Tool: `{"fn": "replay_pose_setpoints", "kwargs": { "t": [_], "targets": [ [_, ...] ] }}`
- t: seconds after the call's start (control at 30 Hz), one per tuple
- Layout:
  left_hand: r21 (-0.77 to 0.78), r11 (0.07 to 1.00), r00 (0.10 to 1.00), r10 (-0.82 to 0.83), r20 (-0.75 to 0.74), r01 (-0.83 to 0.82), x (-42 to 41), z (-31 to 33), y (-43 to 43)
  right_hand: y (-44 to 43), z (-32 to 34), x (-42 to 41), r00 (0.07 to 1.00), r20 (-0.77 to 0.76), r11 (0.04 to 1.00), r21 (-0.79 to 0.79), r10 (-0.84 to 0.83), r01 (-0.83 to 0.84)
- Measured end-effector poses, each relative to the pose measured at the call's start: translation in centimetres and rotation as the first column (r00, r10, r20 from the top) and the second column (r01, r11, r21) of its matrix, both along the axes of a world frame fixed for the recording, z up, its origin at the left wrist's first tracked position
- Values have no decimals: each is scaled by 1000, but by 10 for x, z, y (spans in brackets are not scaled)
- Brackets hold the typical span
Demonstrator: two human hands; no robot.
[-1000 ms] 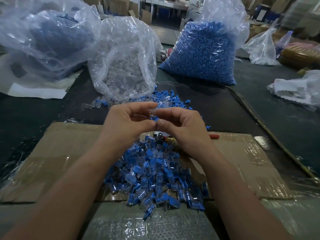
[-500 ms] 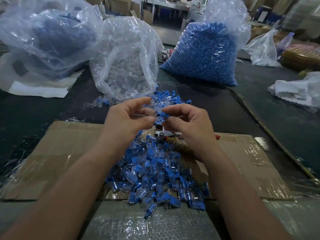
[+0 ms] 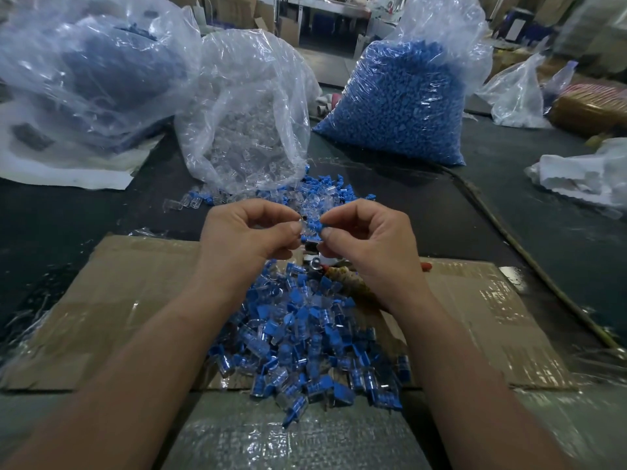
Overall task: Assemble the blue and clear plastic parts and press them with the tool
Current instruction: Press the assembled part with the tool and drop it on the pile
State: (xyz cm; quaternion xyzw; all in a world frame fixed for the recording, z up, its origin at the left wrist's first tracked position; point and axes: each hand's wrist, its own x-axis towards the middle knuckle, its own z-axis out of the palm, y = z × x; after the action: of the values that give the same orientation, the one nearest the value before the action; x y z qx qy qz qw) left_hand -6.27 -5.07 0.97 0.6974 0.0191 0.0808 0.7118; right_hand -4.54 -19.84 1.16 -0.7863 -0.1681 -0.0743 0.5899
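My left hand [image 3: 245, 232] pinches a small clear plastic part [image 3: 304, 221] between thumb and fingertips. My right hand [image 3: 363, 239] pinches a small blue plastic part [image 3: 319, 227] right beside it, the two parts nearly touching. Both hands hover above a heap of assembled blue-and-clear pieces [image 3: 302, 337] on a taped cardboard sheet [image 3: 112, 313]. A metal pressing tool [image 3: 314, 257] with a red handle tip [image 3: 425, 266] lies under my right hand, mostly hidden. Loose blue and clear parts [image 3: 325, 191] lie scattered just beyond my fingers.
An open bag of clear parts [image 3: 249, 130] stands at centre back, a full bag of blue parts [image 3: 400, 103] to its right, and a large bag with dark blue contents [image 3: 91, 72] at the left. Crumpled white plastic [image 3: 583, 178] lies at the right on the dark table [image 3: 509, 198].
My hands have drawn slightly apart and moved a little away from me; the blue part in my right fingers now shows clearly beside the clear part.
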Motion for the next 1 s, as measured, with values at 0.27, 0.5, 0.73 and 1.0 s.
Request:
{"fn": "replay_pose_setpoints", "kwargs": {
  "t": [0.27,0.5,0.73,1.0],
  "targets": [
    [-7,999,998,-50,32,50,-2,0,-3,3,-2,0,997,26,994,-86,-69,71],
    [130,991,995,-42,93,30,-3,-3,-6,2,-3,1,996,43,987,-132,-84,89],
    [297,953,983,-1,184,-54,-3,-6,-7,1,-3,1,996,53,986,-148,-67,75],
    [301,953,984,-22,179,-33,-4,-6,-9,2,-6,2,998,62,990,-136,-21,29]
  ]
}}
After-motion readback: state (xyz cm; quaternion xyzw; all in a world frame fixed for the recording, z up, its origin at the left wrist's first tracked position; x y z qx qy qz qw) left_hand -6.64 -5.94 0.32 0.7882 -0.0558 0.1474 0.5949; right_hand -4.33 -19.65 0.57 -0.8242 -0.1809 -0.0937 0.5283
